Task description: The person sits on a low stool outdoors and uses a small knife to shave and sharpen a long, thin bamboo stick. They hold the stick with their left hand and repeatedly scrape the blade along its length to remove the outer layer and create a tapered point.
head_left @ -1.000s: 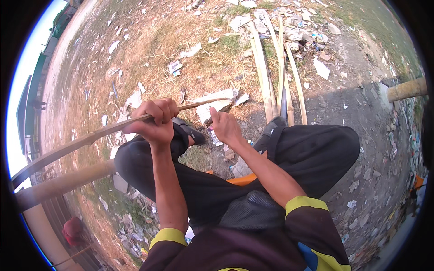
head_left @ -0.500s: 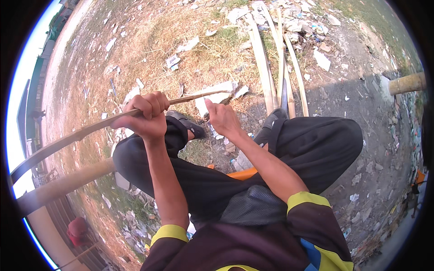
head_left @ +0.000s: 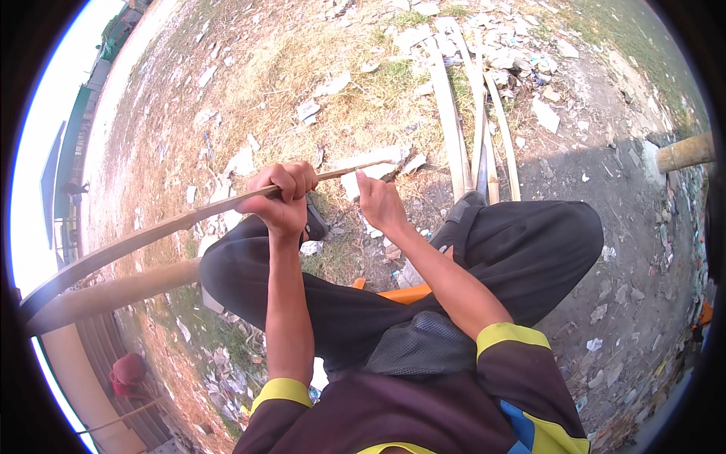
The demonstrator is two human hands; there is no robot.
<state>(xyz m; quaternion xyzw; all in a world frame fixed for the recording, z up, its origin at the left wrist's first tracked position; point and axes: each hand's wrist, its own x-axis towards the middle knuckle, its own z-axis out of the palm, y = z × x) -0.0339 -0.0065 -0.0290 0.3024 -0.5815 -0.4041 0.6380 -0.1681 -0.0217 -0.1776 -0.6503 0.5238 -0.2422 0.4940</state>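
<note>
My left hand (head_left: 283, 198) is wrapped around a long, thin bamboo strip (head_left: 162, 227), which curves from the far left edge across in front of my knees. The strip's narrow end sticks out past that fist toward the right. Close by that end is my right hand (head_left: 380, 203), fingers curled in and thumb raised against or just beside the strip. Whatever the right fingers hold, if anything, is hidden. Below the strip, a thick bamboo pole (head_left: 144, 286) runs in from the left to my left knee.
Several long split bamboo strips (head_left: 451, 113) lie on the ground ahead of my right foot. Another pole end (head_left: 684, 153) juts in at the right. Scraps of litter cover dry grass and dirt. Something orange (head_left: 404, 293) shows beneath me. A person in red (head_left: 128, 372) is at lower left.
My left hand has shifted right, closer to my right hand, still gripping the bamboo strip. My right hand stays near the strip's thin end. The whole view has moved slightly.
</note>
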